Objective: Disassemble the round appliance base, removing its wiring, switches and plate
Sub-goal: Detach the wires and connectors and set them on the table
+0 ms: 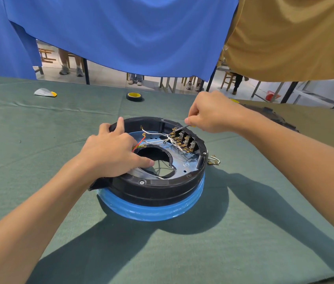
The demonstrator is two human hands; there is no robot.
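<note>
Base (158, 189): black ring, blue band, shiny plate (184, 160).
Wires (156, 142): loose beside switches (186, 140).
Your left hand (111, 152): flat on base.
Your right hand (211, 115): grips screwdriver (179, 127).

The left side of the plate (182, 163) and the ends of the red and green wires (140, 144) are covered by the left hand (111, 152). Most of the thin tool (179, 127) is hidden in the grip of the right hand (209, 113), and which of the small switches (185, 140) is touched by its tip cannot be told. A black thing (272, 114) on the desk (39, 160) is partly hidden by the right arm (284, 144), and the people (71, 62) behind are cut off above the legs by the blue cloth (121, 37).
</note>
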